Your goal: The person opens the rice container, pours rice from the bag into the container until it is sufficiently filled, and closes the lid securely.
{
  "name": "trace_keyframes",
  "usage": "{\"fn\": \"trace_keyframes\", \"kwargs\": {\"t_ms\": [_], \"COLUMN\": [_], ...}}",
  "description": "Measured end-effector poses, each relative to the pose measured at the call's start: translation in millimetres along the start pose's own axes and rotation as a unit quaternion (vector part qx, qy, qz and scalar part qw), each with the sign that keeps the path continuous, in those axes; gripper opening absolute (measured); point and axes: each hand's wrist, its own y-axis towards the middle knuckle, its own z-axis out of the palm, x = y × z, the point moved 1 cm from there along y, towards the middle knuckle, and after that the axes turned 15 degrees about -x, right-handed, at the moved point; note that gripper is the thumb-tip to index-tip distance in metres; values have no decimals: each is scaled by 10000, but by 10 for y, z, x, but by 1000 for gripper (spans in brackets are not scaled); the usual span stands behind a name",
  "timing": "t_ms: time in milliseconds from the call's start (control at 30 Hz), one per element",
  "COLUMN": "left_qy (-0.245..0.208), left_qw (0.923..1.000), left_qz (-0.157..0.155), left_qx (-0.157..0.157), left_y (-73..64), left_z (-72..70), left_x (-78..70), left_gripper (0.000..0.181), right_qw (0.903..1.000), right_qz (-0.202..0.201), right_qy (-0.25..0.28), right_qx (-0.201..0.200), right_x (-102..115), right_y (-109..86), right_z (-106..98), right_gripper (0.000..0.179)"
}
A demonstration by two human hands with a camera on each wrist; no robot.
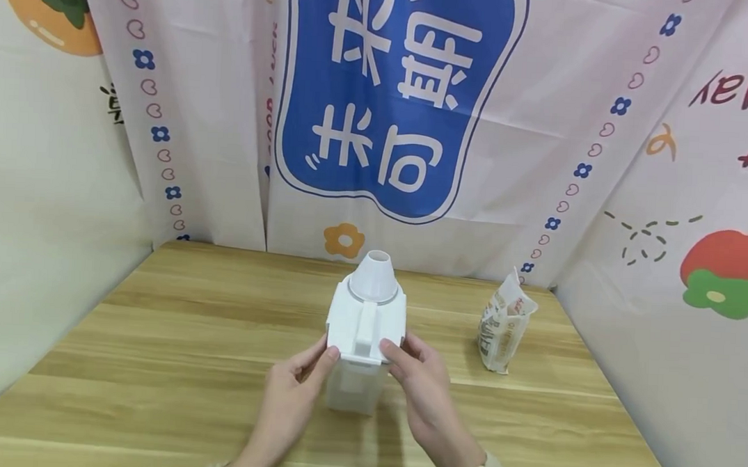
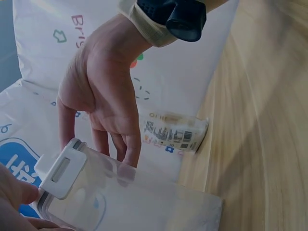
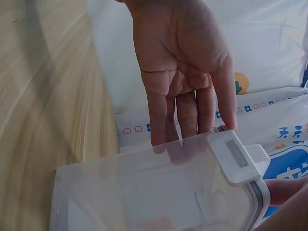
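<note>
A tall translucent plastic storage container (image 1: 351, 393) stands upright on the table, with a white lid (image 1: 345, 323) on its top. A white cone-shaped cap (image 1: 374, 279) rises from the lid's far part, and a white latch (image 3: 236, 156) shows on its near side. My left hand (image 1: 292, 390) holds the left near corner, thumb at the lid's edge. My right hand (image 1: 426, 399) grips the right side, thumb on top of the lid. Both wrist views show the opposite hand's fingers (image 2: 127, 151) lying along the clear wall.
A white printed packet (image 1: 504, 326) stands on the wooden table (image 1: 155, 363) to the right of the container. Behind it hangs a printed cloth (image 1: 507, 197) with a blue sign. Pale walls (image 1: 669, 358) bound the table on both sides.
</note>
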Motion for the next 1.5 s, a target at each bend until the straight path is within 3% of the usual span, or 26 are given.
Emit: {"fn": "trace_keyframes", "kwargs": {"t_ms": [433,1100,1500], "left_qy": [117,145,-196], "left_qw": [9997,9992,9995], "left_qz": [-209,-222,-205], "left_qx": [-103,-282,-153], "left_y": [-86,-126,-122], "left_z": [57,101,141], "left_x": [58,63,128], "left_gripper": [47,48,47], "right_qw": [9993,9958,9957], "right_qz": [-308,-457,-406], "right_qy": [18,-30,-34], "right_qx": [-211,-798,-831], "right_x": [-101,-182,-192], "right_y": [-46,-29,29], "right_z": [-140,-174,-216], "right_gripper": [63,61,61]}}
